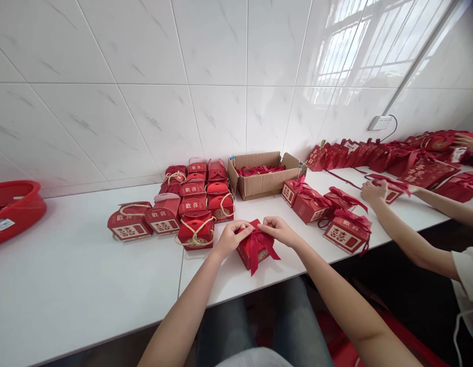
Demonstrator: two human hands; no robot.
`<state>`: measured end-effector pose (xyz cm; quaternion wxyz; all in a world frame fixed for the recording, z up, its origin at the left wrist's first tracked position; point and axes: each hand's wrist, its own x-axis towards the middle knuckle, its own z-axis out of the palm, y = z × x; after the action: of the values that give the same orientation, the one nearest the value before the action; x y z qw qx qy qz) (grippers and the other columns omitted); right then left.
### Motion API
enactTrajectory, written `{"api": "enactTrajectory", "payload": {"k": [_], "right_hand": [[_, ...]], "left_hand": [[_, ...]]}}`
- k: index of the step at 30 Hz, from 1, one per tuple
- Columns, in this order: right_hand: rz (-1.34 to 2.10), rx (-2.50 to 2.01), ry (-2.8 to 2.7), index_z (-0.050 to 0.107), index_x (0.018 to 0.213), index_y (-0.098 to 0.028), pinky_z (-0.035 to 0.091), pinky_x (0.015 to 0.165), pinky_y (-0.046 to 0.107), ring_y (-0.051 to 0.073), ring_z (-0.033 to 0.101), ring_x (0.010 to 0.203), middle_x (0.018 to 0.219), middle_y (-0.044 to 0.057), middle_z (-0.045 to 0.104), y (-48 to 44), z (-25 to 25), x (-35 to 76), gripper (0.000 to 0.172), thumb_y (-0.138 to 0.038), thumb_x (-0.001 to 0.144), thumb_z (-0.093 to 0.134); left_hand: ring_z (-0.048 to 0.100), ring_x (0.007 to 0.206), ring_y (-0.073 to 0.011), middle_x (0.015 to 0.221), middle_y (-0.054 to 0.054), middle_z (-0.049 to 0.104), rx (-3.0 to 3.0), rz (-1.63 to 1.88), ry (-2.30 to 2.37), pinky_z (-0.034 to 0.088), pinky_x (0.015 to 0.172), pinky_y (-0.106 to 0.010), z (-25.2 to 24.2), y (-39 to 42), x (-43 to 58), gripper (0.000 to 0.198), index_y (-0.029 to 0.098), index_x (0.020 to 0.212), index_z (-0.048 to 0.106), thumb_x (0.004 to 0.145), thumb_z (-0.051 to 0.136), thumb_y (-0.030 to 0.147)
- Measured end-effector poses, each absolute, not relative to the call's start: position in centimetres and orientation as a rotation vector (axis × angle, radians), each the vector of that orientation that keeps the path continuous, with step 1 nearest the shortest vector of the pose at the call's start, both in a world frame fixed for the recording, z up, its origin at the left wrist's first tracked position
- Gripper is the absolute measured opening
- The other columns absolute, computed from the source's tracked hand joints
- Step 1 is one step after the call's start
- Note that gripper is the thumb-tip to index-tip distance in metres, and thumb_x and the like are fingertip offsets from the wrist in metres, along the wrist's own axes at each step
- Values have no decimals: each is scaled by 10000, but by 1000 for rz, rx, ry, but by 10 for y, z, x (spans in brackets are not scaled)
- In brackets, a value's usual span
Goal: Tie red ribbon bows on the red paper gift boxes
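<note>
A small red gift box (250,252) stands on the white table (86,285) near its front edge, wrapped with a red ribbon (259,239) tied on top. My left hand (232,237) pinches the ribbon at the box's left top. My right hand (278,229) pinches the ribbon at the right top. Both hands have fingers closed on the ribbon's loops. Ribbon tails hang down the box's front.
Several red boxes with rope handles (192,204) stand behind my left hand. An open cardboard carton (259,186) holds red ribbons. Ribboned boxes (345,232) sit to the right. A co-worker's hands (374,191) work at the right. A red basin (14,206) sits far left.
</note>
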<state>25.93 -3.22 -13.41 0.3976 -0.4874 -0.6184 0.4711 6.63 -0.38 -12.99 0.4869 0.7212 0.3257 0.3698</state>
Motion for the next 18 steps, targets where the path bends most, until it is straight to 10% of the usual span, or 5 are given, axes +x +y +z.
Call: {"api": "enactTrajectory", "payload": {"k": [18], "right_hand": [[1102, -1083, -1598, 382, 571, -195, 443, 648, 298, 140, 538, 651, 715, 22, 639, -34, -129, 249, 435, -463, 680, 708]], "left_hand": [[506, 1130, -243, 1181, -92, 551, 1715, 749, 707, 402, 934, -359, -124, 4, 56, 353, 168, 582, 483, 799, 569, 433]]}}
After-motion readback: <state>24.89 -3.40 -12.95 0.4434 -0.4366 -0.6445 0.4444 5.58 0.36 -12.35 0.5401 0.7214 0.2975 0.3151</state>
